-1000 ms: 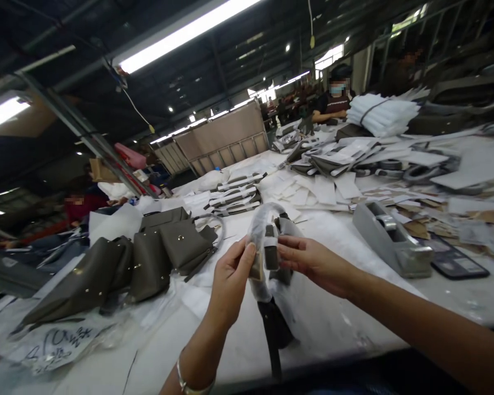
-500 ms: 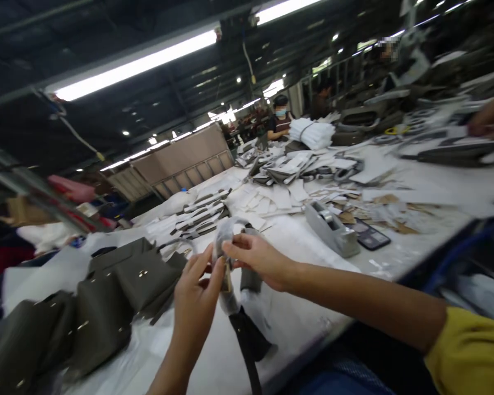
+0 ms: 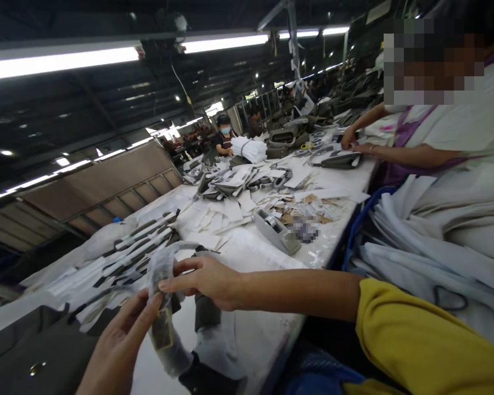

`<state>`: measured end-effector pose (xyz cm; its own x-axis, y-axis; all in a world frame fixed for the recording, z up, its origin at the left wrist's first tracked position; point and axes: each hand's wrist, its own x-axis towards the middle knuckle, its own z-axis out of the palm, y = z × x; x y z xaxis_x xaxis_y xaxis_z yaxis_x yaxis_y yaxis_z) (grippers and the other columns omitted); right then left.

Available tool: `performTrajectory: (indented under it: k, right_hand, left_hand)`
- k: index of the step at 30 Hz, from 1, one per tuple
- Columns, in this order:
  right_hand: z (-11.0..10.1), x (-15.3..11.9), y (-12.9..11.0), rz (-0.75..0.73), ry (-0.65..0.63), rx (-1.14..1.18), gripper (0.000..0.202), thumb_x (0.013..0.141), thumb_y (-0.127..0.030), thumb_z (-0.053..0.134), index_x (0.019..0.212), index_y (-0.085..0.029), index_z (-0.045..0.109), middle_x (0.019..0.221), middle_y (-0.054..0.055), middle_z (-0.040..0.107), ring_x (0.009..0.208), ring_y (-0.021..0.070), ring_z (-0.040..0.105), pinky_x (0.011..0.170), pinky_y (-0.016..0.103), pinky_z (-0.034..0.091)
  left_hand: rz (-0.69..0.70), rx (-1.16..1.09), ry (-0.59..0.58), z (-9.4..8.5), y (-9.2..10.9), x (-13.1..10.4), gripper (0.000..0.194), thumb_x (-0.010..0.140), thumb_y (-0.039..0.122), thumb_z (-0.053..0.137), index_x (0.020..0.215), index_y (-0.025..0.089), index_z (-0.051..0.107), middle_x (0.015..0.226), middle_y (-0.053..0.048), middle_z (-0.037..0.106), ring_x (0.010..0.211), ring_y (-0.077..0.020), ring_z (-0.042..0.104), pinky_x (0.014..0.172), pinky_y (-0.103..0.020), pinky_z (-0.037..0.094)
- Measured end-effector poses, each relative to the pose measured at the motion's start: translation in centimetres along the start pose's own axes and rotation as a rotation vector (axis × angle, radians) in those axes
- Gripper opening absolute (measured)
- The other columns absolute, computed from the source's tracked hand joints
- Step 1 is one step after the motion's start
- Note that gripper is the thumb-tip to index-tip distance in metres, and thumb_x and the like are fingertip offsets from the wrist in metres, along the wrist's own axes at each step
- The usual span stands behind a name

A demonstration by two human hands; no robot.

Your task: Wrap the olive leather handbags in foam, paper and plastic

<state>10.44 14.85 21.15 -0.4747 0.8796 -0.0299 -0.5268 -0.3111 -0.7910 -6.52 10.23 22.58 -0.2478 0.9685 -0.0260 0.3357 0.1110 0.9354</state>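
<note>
A curved dark bag handle (image 3: 164, 329) in translucent wrapping stands in front of me, with a small yellowish strip on its lower part. My left hand (image 3: 125, 334) pinches its near side between thumb and fingers. From the right, my right hand (image 3: 201, 281) grips the wrapping higher up, thumb and fingers closed round its edge. The two hands nearly meet at the thumb tips. Behind the handle hangs a second wrapped dark handle part (image 3: 208, 312). A dark bag with a metal stud (image 3: 37, 368) lies at the lower left.
A grey tape dispenser (image 3: 275, 230) stands on the white table (image 3: 247, 263), beyond my right forearm. Strips (image 3: 135, 247) lie at left, with piled handle pieces (image 3: 239, 178) farther back. A person (image 3: 448, 126) works at right beside stacked white sheets (image 3: 436, 241).
The view has swung right, bringing the nearby person and white sheets into sight. Both hands still hold the wrapped handle, now lower left in view. The pinched fingers look much the same.
</note>
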Motion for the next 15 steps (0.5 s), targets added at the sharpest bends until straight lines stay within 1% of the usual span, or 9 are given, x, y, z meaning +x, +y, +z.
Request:
performTrajectory:
  k: [3, 5, 9, 12, 15]
  right_hand:
    - [-0.3, 0.3, 0.3, -0.006, -0.029, 0.086, 0.048, 0.034, -0.029, 0.095, 0.076, -0.021, 0.075, 0.083, -0.003, 0.068, 0.080, 0.0124, 0.056, 0.072, 0.025, 0.039]
    - [-0.4, 0.3, 0.4, -0.016, -0.056, 0.132, 0.049, 0.033, -0.031, 0.096, 0.077, -0.020, 0.075, 0.083, -0.002, 0.069, 0.079, 0.0120, 0.058, 0.076, 0.026, 0.042]
    - [-0.3, -0.1, 0.3, -0.032, -0.054, 0.171, 0.049, 0.037, -0.036, 0.096, 0.079, -0.020, 0.077, 0.084, -0.001, 0.070, 0.081, 0.0109, 0.060, 0.084, 0.026, 0.046]
    - [-0.3, -0.3, 0.5, -0.028, -0.063, 0.174, 0.050, 0.038, -0.037, 0.095, 0.082, -0.020, 0.078, 0.087, 0.000, 0.070, 0.083, 0.0114, 0.061, 0.087, 0.026, 0.047]
    - [-1.1, -0.3, 0.9, -0.049, -0.120, 0.062, 0.054, 0.044, -0.044, 0.093, 0.089, -0.019, 0.078, 0.088, 0.001, 0.070, 0.080, 0.0128, 0.062, 0.084, 0.029, 0.050]
  left_hand:
    - [0.038, -0.003, -0.012, 0.3, -0.2, 0.2, 0.063, 0.070, 0.064, 0.073, 0.121, 0.029, 0.061, 0.137, -0.003, 0.059, 0.136, -0.0291, 0.043, 0.121, -0.049, 0.021]
    - [0.091, 0.014, -0.045, 0.5, 0.0, 0.2, 0.060, 0.074, 0.062, 0.072, 0.122, 0.029, 0.060, 0.138, -0.003, 0.058, 0.137, -0.0290, 0.041, 0.120, -0.048, 0.022]
    - [0.191, 0.084, -0.143, 0.6, 0.8, 0.4, 0.057, 0.076, 0.063, 0.069, 0.121, 0.028, 0.062, 0.134, -0.004, 0.060, 0.134, -0.0307, 0.043, 0.113, -0.043, 0.036]
    - [0.182, 0.089, -0.130, 0.7, 1.2, 0.3, 0.057, 0.074, 0.064, 0.070, 0.115, 0.026, 0.064, 0.129, -0.004, 0.064, 0.128, -0.0305, 0.049, 0.105, -0.038, 0.045]
    - [0.128, 0.035, -0.108, 0.8, 1.3, -0.2, 0.057, 0.072, 0.063, 0.072, 0.115, 0.026, 0.064, 0.125, -0.003, 0.066, 0.123, -0.0284, 0.054, 0.100, -0.033, 0.048]
